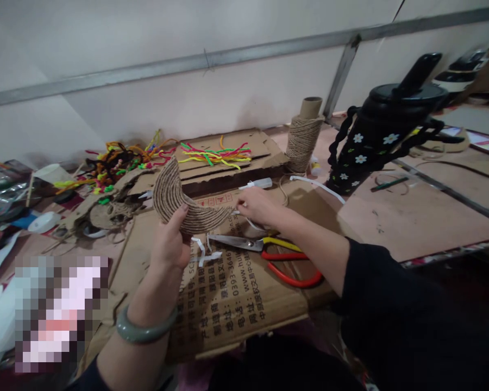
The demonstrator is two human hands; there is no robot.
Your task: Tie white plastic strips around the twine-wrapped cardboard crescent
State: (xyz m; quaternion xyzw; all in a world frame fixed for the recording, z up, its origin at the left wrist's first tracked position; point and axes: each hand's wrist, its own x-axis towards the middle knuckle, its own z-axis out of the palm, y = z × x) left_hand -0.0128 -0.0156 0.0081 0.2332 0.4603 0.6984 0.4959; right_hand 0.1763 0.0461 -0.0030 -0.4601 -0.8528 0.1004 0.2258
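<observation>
My left hand (171, 241) is closed round the lower edge of a crescent-shaped piece wrapped in brown twine (179, 198), holding it up above the cardboard sheet (236, 304). A green bangle sits on that wrist. My right hand (255, 209) is closed in a pinch at the crescent's right tip, fingers pressed together on something small I cannot make out, perhaps the twine end. Scissors with red and yellow handles (269, 252) lie on the cardboard just below my right forearm. White tape scraps (206, 252) lie between my hands.
A spool of brown twine (303, 136) stands at the back. Coloured pipe cleaners (215, 155) and a tangled heap of them (114, 163) lie on cardboard behind. A black flowered bottle (383, 130) stands right. A white glue tube (258, 184), tape rolls and clutter fill the left.
</observation>
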